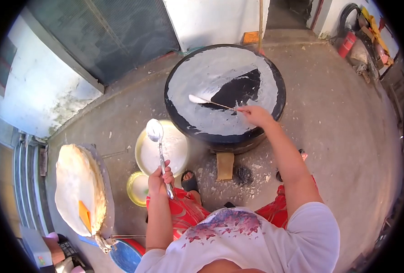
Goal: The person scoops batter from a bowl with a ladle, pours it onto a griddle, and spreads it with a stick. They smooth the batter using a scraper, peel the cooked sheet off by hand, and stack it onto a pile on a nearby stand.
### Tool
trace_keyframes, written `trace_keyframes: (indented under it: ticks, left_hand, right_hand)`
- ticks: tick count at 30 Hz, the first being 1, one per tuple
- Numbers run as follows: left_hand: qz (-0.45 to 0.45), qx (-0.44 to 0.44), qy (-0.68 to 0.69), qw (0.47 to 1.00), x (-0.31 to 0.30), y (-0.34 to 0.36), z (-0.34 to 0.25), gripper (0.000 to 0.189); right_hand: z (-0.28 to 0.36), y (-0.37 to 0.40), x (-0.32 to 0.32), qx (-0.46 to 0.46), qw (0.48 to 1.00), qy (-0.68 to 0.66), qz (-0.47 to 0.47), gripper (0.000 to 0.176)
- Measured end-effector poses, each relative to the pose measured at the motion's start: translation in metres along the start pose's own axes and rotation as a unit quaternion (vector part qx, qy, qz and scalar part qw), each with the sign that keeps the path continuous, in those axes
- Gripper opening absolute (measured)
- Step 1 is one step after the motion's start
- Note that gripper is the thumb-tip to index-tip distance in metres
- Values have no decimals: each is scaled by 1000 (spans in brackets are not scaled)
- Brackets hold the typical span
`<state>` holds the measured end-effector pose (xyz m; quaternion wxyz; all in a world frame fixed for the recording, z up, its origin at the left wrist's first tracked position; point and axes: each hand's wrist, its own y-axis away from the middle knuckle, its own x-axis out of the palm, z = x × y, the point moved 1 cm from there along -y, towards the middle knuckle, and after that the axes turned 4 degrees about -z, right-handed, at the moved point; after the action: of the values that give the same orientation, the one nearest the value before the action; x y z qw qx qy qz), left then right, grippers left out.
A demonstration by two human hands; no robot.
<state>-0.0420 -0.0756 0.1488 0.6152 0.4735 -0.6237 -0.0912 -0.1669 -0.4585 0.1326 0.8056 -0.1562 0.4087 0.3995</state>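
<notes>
My left hand is wrapped around the handle of a metal ladle, its bowl coated in white batter. Below the ladle is a wide pale basin of white batter. In my right hand is the thin handle of a spreader, whose white end lies over the round black griddle. Greyish-white batter covers most of the griddle in a thin layer. A dark, uncovered patch shows right of centre, beside the spreader's end.
A tall stack of thin flatbreads with an orange piece on top stands at left. Close by are a smaller yellow-green bowl and a blue tub. A brick-like block sits below the griddle, near scattered crumbs.
</notes>
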Motion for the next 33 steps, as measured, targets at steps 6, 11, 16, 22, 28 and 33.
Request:
trace_keyframes:
  ticks: [6, 11, 16, 22, 28, 33]
  left_hand:
    - [3, 25, -20, 999, -6, 1, -3, 30]
    - [-9, -3, -5, 1000, 2, 3, -3, 31]
    - [-20, 4, -7, 1000, -2, 6, -4, 31]
    - [-22, 13, -14, 1000, 1, 6, -6, 31]
    - [-3, -1, -9, 1000, -6, 3, -7, 30]
    - [-15, 6, -1, 1000, -1, 2, -6, 30]
  right_hand:
    - [17, 46, -24, -11, 983, 139, -117, 35]
    - [46, 75, 84, -195, 936, 198, -217, 34]
    - [19, 55, 74, -83, 941, 250, -212, 38]
    - [41, 82, 67, -127, 968, 114, -182, 44]
    - [-13, 40, 26, 25, 954, 234, -188, 46]
    - [-11, 48, 45, 47, 956, 73, -281, 41]
